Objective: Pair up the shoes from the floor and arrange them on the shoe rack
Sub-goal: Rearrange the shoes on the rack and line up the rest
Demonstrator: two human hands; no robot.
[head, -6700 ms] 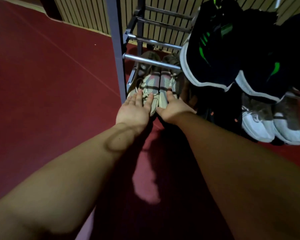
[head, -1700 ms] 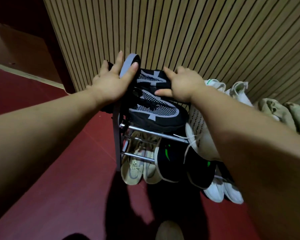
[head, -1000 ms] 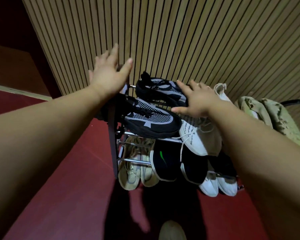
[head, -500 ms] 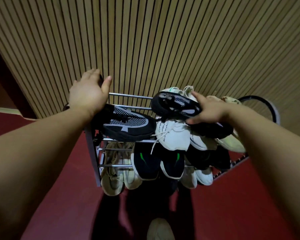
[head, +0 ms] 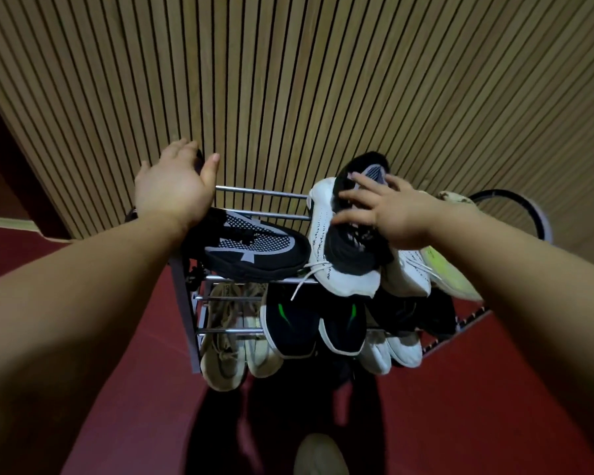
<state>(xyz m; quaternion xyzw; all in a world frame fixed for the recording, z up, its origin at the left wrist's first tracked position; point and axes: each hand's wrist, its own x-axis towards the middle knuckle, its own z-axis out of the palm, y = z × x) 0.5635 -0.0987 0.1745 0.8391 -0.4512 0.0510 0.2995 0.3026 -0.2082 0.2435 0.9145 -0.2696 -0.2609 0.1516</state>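
Reaching up from the lower corners of the frame, two bare arms stretch toward a metal shoe rack (head: 254, 192) in the middle of the frame. The left hand (head: 172, 190) is open, with its fingers out straight and pointing at the wall. It sits over the top left corner of the rack, right above the heel of a black and grey shoe (head: 254, 248). I cannot tell if it touches the heel. That shoe lies on the top shelf with its toe pointing to the lower right.

The right hand (head: 391, 214) grips a second black shoe (head: 350, 250), with fingers spread over the top and the thumb on the side. This shoe is tilted, toe down, and sits on a white shoe (head: 343, 282) on the same top shelf, to the right of the first black one. One more white shoe (head: 408, 272) and a yellow-green shoe (head: 453, 275) lie further right.

On the shelf below, two black shoes with green marks (head: 288, 323) sit side by side. Two tan shoes (head: 223, 351) are at the lower left of the rack, and more white shoes (head: 402, 347) are at the lower right.

A wall of thin wooden strips (head: 288, 80) fills the top of the frame. The red floor (head: 117, 371) is below.
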